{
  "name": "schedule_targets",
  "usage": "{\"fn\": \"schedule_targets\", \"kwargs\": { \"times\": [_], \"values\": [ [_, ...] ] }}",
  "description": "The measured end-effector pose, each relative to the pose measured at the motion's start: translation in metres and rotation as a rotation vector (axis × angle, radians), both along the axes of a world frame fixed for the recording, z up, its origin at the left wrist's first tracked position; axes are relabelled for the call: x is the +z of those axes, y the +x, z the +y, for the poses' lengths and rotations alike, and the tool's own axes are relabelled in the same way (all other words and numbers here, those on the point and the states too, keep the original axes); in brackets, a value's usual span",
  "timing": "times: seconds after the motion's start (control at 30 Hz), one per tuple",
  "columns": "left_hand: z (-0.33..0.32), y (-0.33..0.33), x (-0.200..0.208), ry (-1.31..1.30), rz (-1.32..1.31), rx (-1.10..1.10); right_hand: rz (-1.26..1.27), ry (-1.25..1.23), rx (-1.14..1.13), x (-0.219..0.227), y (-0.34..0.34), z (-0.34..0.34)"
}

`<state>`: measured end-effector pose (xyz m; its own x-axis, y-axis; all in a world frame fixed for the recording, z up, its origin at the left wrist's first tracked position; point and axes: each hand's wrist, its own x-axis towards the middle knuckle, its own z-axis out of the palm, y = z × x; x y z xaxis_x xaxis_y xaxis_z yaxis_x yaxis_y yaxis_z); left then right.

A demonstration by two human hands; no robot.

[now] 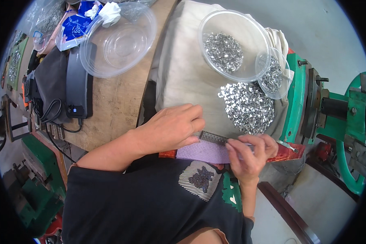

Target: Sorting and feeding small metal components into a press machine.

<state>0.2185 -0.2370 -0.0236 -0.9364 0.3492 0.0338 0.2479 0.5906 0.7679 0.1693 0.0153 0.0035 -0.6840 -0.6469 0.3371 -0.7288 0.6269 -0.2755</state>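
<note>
A short dark strip with a row of fine slots or teeth (214, 137) lies along the far edge of a purple woven pad (203, 151), close in front of my body. My left hand (177, 126) is closed at the strip's left end, thumb against curled fingers; whatever is in the pinch is too small to make out. At the other end, my right hand (250, 153) has thumb and fingertips closed on the strip. Just beyond, a heap of small shiny metal pieces (250, 107) lies on beige cloth (183, 77).
A large clear bowl (254, 42) and a smaller clear dish (286, 87) hold more metal pieces. On the wooden table (114, 110) at left are an empty clear bowl (87, 61), a black power bank (78, 87) with a cable and a blue tissue pack (74, 30). Green machinery (295, 97) stands at right.
</note>
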Motion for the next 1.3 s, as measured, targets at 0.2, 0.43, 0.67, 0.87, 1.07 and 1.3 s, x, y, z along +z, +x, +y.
{"fn": "schedule_targets", "kwargs": {
  "times": [0.2,0.43,0.67,0.87,1.07,1.3],
  "values": [
    [-0.002,0.002,-0.003,0.0,0.006,0.017,0.031,-0.206,-0.273,-0.013,0.011,0.043],
    [0.007,0.005,-0.001,0.003,-0.035,0.122,0.098,-0.249,-0.47,-0.038,0.025,0.077],
    [0.017,0.013,-0.002,0.024,-0.035,0.204,0.104,-0.241,-0.568,-0.05,0.02,0.09],
    [0.02,0.019,-0.001,-0.006,-0.034,0.223,0.042,-0.278,-0.572,-0.061,0.021,0.097],
    [0.022,0.022,-0.005,-0.039,0.031,0.224,-0.048,-0.153,-0.584,-0.059,0.016,0.097],
    [0.022,0.022,-0.006,-0.033,0.04,0.219,-0.094,-0.15,-0.56,-0.06,0.013,0.102]
  ]
}}
